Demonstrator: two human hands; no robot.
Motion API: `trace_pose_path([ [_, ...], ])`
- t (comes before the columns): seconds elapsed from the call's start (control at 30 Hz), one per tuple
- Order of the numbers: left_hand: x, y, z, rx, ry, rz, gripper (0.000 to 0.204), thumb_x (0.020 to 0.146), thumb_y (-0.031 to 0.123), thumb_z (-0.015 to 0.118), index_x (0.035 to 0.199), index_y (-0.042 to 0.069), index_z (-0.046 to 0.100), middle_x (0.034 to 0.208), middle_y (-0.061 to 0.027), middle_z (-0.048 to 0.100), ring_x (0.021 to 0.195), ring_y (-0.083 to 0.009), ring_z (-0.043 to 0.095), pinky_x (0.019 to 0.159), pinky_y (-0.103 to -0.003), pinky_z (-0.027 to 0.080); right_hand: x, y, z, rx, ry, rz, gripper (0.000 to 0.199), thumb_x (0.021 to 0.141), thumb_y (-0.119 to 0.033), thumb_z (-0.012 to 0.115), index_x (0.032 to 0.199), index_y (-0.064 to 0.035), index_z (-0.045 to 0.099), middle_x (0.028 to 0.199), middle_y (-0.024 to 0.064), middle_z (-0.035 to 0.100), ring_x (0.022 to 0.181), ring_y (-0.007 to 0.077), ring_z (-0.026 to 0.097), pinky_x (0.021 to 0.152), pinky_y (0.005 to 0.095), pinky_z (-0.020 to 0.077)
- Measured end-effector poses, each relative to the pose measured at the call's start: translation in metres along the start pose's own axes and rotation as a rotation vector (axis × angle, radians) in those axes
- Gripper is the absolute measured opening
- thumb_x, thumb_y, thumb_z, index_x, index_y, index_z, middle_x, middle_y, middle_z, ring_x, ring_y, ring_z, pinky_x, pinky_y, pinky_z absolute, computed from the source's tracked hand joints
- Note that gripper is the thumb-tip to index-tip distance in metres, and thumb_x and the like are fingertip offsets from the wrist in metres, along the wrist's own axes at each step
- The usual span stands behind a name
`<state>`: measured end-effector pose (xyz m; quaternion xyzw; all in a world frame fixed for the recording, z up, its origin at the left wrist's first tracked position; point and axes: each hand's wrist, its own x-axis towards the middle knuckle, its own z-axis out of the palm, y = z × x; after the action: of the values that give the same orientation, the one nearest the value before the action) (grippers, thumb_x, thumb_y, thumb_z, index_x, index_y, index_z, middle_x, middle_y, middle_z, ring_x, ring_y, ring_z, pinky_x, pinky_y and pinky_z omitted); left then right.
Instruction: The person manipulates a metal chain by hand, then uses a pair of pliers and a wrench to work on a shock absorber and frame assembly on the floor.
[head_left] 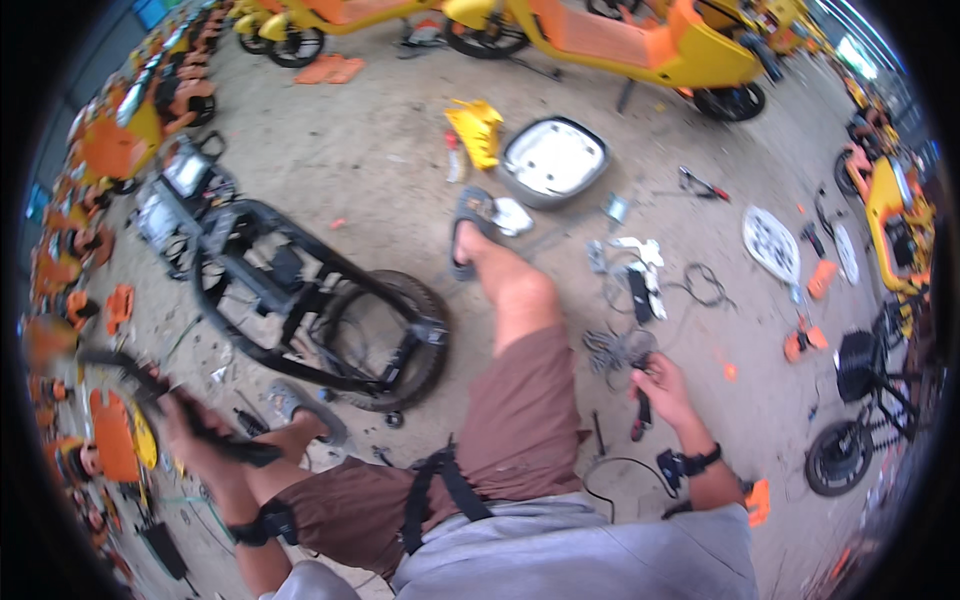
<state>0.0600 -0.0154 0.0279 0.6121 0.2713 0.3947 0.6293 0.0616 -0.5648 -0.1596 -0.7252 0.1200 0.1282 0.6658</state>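
On the concrete floor, seated beside the stripped black frame | my left hand was closed round a long black part, blurred, raised clear | my right hand gripped a dark tool, tip down by loose cables within reach.

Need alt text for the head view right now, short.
Seated person on a concrete floor: left hand grips a long black part, right hand holds a dark tool over tangled cables. A stripped black scooter frame lies ahead.
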Motion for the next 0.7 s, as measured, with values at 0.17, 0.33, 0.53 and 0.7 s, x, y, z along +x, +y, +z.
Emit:
trace_pose_path([
  [0.17, -0.016, -0.049, 0.022, -0.394, -0.474, -0.157, 0.034, 0.099, 0.023, 0.052, 0.122, -0.002, 0.046, 0.084, -0.0076, 0.055, 0.055, -0.0136, 0.052, 0.043, -0.026, 0.045, -0.022, -0.199, 0.102, -0.143, -0.193, -0.153, 0.024, 0.095, -0.012, 0.058, 0.113, 0.0038, 0.058, 0.087, 0.0059, 0.063, 0.067, 0.0094, 0.059, 0.061, 0.0242, 0.0501],
  [0.33, -0.017, -0.060, -0.005, -0.368, -0.737, -0.179, 0.042, 0.100, 0.028, 0.050, 0.125, -0.005, 0.044, 0.089, -0.0108, 0.057, 0.056, -0.0135, 0.054, 0.045, -0.025, 0.045, 0.007, -0.254, 0.231, -0.498, -0.510, -0.533, 0.046, 0.087, -0.016, 0.070, 0.125, 0.0059, 0.056, 0.095, 0.0133, 0.069, 0.084, 0.0158, 0.066, 0.076, 0.0272, 0.0518],
  [0.53, -0.020, -0.069, -0.021, -0.444, -0.765, -0.293, 0.047, 0.099, 0.034, 0.051, 0.126, -0.003, 0.044, 0.087, -0.0121, 0.058, 0.058, -0.0151, 0.055, 0.048, -0.028, 0.047, 0.054, -0.247, 0.346, -0.565, -0.636, -0.891, 0.054, 0.080, -0.018, 0.076, 0.126, 0.0030, 0.057, 0.090, 0.0173, 0.068, 0.078, 0.0183, 0.066, 0.074, 0.0285, 0.0514],
  [0.7, -0.017, -0.072, -0.030, -0.552, -0.756, -0.572, 0.058, 0.097, 0.045, 0.049, 0.130, -0.001, 0.040, 0.082, -0.0136, 0.056, 0.057, -0.0164, 0.054, 0.047, -0.032, 0.052, 0.078, -0.208, 0.369, -0.419, -0.754, -0.846, 0.050, 0.082, -0.015, 0.072, 0.127, -0.0012, 0.058, 0.087, 0.0153, 0.067, 0.073, 0.0191, 0.062, 0.070, 0.0286, 0.0498],
])
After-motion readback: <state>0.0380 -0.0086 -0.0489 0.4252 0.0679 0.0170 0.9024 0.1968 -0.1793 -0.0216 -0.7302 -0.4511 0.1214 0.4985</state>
